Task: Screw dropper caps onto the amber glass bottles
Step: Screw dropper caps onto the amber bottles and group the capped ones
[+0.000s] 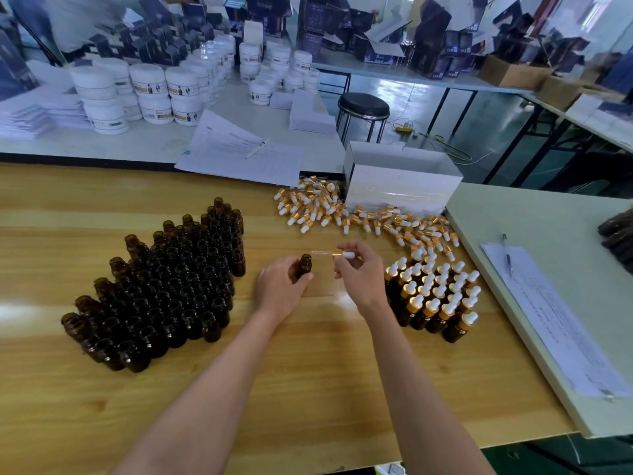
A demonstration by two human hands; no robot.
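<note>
Fingers [276,266] of left hand [281,290] around amber bottle [305,264], base probably behind palm.

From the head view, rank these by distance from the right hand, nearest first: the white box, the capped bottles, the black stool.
1. capped bottles, immediately to the right of the right hand.
2. white box, farther back and slightly to the right.
3. black stool, farthest back, behind the box.
</note>
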